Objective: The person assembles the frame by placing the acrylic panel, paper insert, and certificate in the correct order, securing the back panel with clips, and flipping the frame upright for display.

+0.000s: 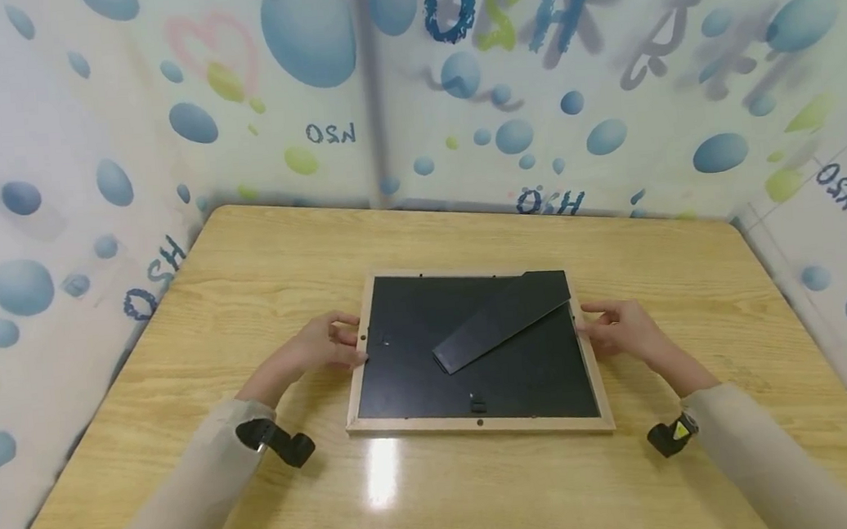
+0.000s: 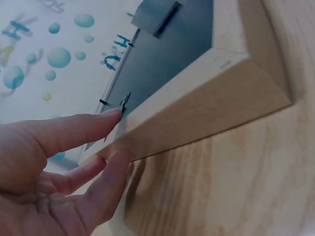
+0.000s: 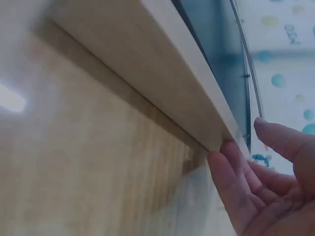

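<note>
A picture frame (image 1: 479,427) with a light wood border lies face down on the table, showing its black backing board (image 1: 409,380). A black easel stand (image 1: 504,320) slants across the backing, its wide end at the upper right. My left hand (image 1: 326,343) pinches the left border; in the left wrist view its thumb (image 2: 83,130) lies over the top edge and the fingers are against the outer side. On the opposite border is my right hand (image 1: 620,329), fingers (image 3: 234,172) touching the outer side and thumb over the top. Thumb contact there is unclear.
The wooden table (image 1: 260,251) reaches back to a wall covering (image 1: 413,109) printed with blue and green dots and letters. Black wrist cameras (image 1: 292,447) sit at both cuffs. Light glares on the tabletop before the frame.
</note>
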{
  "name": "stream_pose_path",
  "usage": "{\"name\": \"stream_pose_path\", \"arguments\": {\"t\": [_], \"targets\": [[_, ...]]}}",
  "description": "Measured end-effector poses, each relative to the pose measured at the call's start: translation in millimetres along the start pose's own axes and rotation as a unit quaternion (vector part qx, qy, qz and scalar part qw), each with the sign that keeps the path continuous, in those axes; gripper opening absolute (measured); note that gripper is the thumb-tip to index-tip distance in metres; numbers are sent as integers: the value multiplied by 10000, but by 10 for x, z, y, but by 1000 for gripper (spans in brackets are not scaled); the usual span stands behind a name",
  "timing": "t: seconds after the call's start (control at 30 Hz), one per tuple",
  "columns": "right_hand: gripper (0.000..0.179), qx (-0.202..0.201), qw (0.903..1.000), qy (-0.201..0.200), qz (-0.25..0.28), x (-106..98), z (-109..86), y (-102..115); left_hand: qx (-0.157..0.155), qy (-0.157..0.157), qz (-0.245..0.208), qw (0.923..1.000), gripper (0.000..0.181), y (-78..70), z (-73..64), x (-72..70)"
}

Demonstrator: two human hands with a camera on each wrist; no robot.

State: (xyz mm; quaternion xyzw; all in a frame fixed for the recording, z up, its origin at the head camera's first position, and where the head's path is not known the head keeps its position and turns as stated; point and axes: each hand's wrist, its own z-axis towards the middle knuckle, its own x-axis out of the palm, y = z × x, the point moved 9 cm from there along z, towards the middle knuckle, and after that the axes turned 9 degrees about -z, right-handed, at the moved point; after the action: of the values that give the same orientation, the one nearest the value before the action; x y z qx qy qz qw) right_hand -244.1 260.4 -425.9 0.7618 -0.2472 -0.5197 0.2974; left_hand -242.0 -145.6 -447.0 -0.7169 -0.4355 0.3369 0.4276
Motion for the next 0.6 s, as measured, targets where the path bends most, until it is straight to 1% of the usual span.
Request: {"name": "stream_pose_path", "arguments": {"t": [0.1, 0.2, 0.27, 0.43, 0.6], "targets": [[57, 213, 9990, 237, 316, -1, 103, -49, 13, -199, 42, 9998, 58, -25, 56, -43], [54, 369, 9976, 315, 493, -9, 149, -90, 72, -344, 23, 9994, 49, -52, 122, -67], [54, 439, 9969, 357, 555, -5, 173, -118, 26, -426, 26, 9991, 46, -54, 149, -83], [60, 587, 9952, 462, 637, 19, 212, -187, -99, -437, -79, 9990, 44, -36, 174, -92], [64, 642, 9938, 550, 718, 32, 232, -240, -106, -422, -90, 9990, 46, -28, 195, -85]]}}
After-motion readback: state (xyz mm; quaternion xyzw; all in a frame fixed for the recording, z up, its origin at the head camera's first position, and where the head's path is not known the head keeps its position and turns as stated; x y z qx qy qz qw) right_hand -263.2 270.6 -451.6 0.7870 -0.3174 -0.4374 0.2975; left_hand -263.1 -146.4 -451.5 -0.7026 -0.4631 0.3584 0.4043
